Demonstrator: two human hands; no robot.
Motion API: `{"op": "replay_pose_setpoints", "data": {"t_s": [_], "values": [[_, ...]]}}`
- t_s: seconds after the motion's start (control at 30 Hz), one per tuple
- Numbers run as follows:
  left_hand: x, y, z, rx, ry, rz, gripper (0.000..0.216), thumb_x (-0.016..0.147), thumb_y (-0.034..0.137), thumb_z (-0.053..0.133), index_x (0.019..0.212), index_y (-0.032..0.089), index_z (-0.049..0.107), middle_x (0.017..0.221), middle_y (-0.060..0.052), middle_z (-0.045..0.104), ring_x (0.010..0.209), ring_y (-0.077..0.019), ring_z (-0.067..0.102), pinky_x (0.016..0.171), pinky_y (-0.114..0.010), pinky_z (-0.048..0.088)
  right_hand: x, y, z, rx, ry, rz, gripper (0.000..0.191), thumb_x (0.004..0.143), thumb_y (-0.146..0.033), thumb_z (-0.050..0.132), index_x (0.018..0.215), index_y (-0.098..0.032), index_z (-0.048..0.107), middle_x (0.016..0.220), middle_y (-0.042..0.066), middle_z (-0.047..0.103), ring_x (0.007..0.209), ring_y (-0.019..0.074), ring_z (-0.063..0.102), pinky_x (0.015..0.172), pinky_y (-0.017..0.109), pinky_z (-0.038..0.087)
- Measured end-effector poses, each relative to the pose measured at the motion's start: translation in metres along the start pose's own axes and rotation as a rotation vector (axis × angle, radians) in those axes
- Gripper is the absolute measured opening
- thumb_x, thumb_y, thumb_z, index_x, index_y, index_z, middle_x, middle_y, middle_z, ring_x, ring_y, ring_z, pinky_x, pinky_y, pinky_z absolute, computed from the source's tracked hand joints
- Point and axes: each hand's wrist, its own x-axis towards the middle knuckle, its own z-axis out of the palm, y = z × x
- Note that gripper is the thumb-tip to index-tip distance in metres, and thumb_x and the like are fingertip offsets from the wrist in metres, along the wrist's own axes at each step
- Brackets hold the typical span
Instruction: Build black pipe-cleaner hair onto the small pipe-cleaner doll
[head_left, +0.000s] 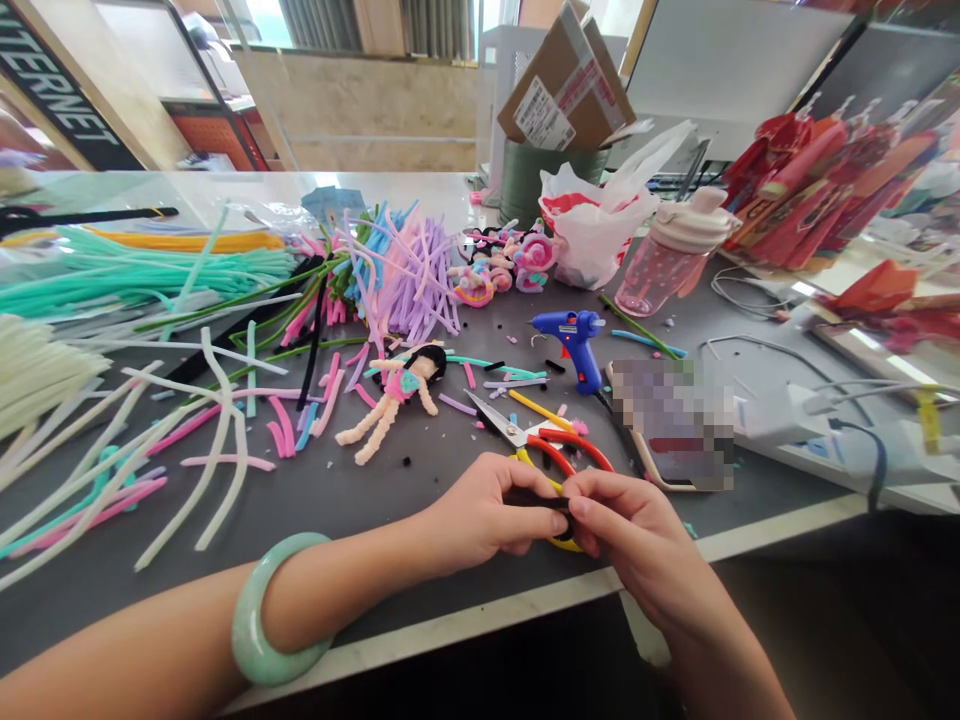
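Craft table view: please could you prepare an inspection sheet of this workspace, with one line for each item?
Surface: dark grey table top with white front edge, scattered with small pipe-cleaner cuttings.
Job's things: black pipe cleaner, red-handled scissors, pipe-cleaner doll.
Clutter: lilac pipe cleaners, teal pipe cleaners, blue hot glue gun, pink water bottle, white plastic bag.
Grippers: left hand and right hand pinch the black pipe cleaner between their fingers; jade bangle on left wrist.
Cables: white cables near white power adapter.
Surroundings: cardboard box on green bin.
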Motion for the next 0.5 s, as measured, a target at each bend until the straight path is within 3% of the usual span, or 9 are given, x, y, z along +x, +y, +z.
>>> {"op": "replay_pose_setpoints", "data": {"t_s": [0.5], "values": [[0.0002, 0.0018, -0.0014, -0.034, -0.012, -0.049, 0.033, 0.053, 0.034, 0.083, 0.062, 0.013, 0.059, 0.040, 0.008, 0.044, 0.036, -0.0032, 0.035, 0.041, -0.020, 0.021, -0.0002, -0.0091, -0.0090, -0.142, -0.128, 0.005, 0.034, 0.075, -0.046, 0.073, 0.065, -0.015, 0.062, 0.057, -0.003, 0.047, 0.052, 0.0066, 0.037, 0.049, 0.021, 0.029]]}}
